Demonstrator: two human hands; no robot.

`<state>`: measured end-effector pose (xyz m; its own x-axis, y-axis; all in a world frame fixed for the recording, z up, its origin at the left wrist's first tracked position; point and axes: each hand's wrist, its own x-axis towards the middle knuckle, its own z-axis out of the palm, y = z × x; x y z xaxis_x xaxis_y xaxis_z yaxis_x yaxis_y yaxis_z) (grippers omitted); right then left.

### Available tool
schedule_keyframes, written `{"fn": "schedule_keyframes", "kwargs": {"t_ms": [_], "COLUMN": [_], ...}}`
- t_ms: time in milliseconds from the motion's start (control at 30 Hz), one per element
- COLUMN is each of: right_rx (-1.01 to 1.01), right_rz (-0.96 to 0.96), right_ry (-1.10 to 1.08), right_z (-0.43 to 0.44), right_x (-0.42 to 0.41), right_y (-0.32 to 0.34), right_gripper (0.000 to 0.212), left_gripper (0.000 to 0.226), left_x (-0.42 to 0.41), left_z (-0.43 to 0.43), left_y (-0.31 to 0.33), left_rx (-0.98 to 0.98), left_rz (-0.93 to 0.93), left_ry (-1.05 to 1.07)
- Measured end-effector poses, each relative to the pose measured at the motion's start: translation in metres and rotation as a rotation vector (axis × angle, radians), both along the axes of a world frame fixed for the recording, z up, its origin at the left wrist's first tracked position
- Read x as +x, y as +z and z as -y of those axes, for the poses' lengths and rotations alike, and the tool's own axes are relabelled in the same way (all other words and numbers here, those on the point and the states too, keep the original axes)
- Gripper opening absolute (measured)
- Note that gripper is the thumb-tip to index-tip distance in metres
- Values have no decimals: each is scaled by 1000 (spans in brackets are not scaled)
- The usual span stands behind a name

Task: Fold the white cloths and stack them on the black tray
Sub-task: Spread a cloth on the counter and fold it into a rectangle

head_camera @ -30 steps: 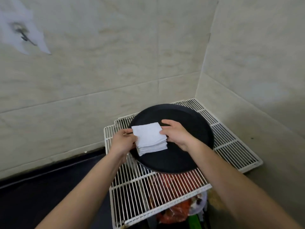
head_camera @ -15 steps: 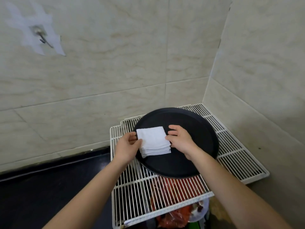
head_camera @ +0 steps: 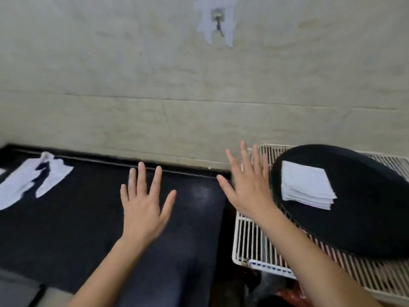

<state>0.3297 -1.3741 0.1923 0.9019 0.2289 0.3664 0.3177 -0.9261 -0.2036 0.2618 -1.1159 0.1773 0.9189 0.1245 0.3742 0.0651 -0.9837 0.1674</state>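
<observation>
The black tray (head_camera: 365,229) sits on a white wire rack (head_camera: 250,244) at the right of the view, and in it lies a stack of folded white cloths (head_camera: 306,186) — a square pile several layers deep, its edges roughly lined up, placed on the tray's left part near the rim. Loose white cloths (head_camera: 33,180) lie crumpled and unfolded at the far left of the dark desk (head_camera: 77,235), close to the wall (head_camera: 132,85) and well apart from the tray. The left hand (head_camera: 143,204) is spread wide, palm down, fingers straight and apart, over the middle of the desk; it holds nothing, and whether it touches the surface cannot be told. The right hand (head_camera: 247,191) is wide open too — fingers fanned, empty — over the place where the desk ends and the rack begins, just beside the tray's left rim but not on the cloths; its fingertips lie across the rack's far left corner in this view. Both forearms are bare. The wall behind is of pale beige tiles, and high on it a small metal hook (head_camera: 218,21) is fixed in a whitish patch. Under the rack's near edge something red (head_camera: 294,295) shows, too blurred to tell what it is.
</observation>
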Motion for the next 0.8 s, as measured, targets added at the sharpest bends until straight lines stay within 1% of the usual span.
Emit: {"fn": "schedule_keyframes", "kwargs": {"t_ms": [133,233,367,500,633,800], "right_rx": [-38,-48,-47,-41,-65,-71], "right_rz": [-50,-44,-15,-70,-58,-46], "right_ry": [176,270,379,457,608,716], "right_z": [-94,-165,-289,-418,-543,-646], "right_x": [-15,-31,-53,-87,-117,-144], "right_y": [-13,-13,-12,-22,-23,-23], "right_gripper": [74,77,83,86,87,85], "left_gripper": [74,74,74,75,76,76], "left_x": [-50,-81,-129,-181,-225,-265], "left_z": [-78,-136,-244,-356,-464,-553], "left_y": [-11,-9,-6,-9,-1,-2], "left_rx": [21,-6,-23,12,39,58], "left_rz": [-37,-21,18,9,-11,-39], "left_ry": [151,243,380,449,544,632]}}
